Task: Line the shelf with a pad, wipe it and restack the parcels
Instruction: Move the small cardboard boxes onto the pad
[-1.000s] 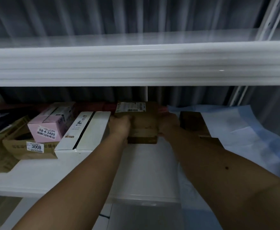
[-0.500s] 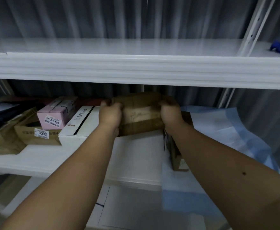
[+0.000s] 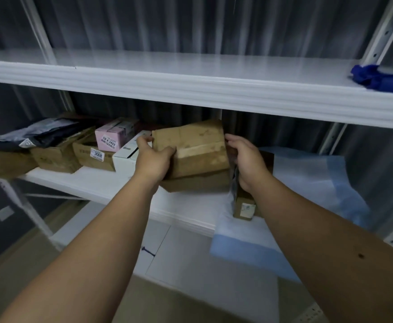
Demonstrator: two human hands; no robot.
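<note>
Hands, two, bare. Left hand (image 3: 152,157) clamps the left end of a worn brown cardboard parcel (image 3: 192,152), thumb over the front face, fingers wrapped behind. Right hand (image 3: 246,159) lies against the parcel's right end with fingers loosely curled; whether it grips or only steadies cannot be told.

Parcel, position: held tilted, raised off the white metal middle shelf (image 3: 125,185), under the lip of the white upper shelf (image 3: 191,87), between the bare shelf section and the padded one.

Parcel, handling, by judgement: light enough to be carried mostly by one hand; walls soft and creased, likely to buckle if squeezed mid-face. Best taken at both ends near the bottom corners, palms flat.

Parcel, appearance: scuffed kraft board, dented top edge, a taped seam across the front, no label visible on this side.

Adjacent: small brown box with a white label (image 3: 245,206) standing on the pale blue absorbent pad (image 3: 307,183), which drapes over the shelf's front edge at right. At left, white oblong carton (image 3: 125,157), pink box marked 58-4-3405 (image 3: 111,138), brown carton tagged 3008 (image 3: 93,156), grey plastic mailer bag (image 3: 34,136). Blue cloth (image 3: 377,78) on the upper shelf, far right.
</note>
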